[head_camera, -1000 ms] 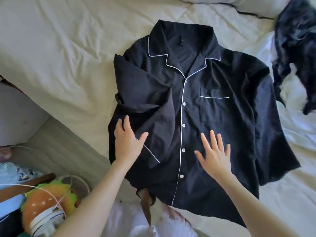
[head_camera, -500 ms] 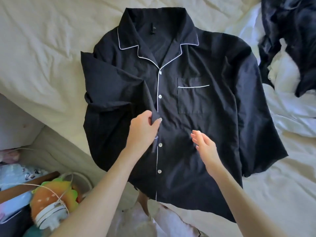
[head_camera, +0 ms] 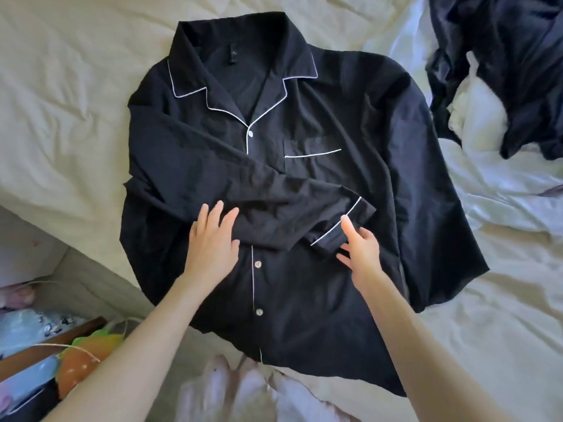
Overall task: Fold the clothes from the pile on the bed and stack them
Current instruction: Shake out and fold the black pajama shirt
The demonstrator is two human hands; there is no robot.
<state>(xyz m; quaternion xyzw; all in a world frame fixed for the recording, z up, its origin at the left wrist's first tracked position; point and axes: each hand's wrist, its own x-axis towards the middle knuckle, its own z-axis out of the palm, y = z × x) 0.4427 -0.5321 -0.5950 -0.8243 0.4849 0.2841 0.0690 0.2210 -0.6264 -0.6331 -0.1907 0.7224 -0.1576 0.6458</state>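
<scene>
Head view: your black shirt (head_camera: 304,184) lies face up and buttoned on the bed (head_camera: 61,86), collar away from you, hem hanging slightly over the near edge. One sleeve (head_camera: 243,190) is already laid across the chest, its white-piped cuff (head_camera: 338,226) ending just below the pocket. Your left hand (head_camera: 211,242) rests flat on that sleeve with fingers straight and spread, holding nothing. Your right hand (head_camera: 359,242) sits just beside the cuff, fingers loosely extended and thumb apart; I judge it empty, touching or about to touch the cuff edge, though contact cannot be confirmed. The opposite sleeve is not folded in; the fabric on that side spreads wide over the sheet. The body has no lengthwise or crosswise fold yet. A heap of dark and white clothes (head_camera: 502,71) waits at the far right, well apart from the shirt. No finished stack is visible. Assessment: early stage, first garment partly folded, most work outstanding.
</scene>
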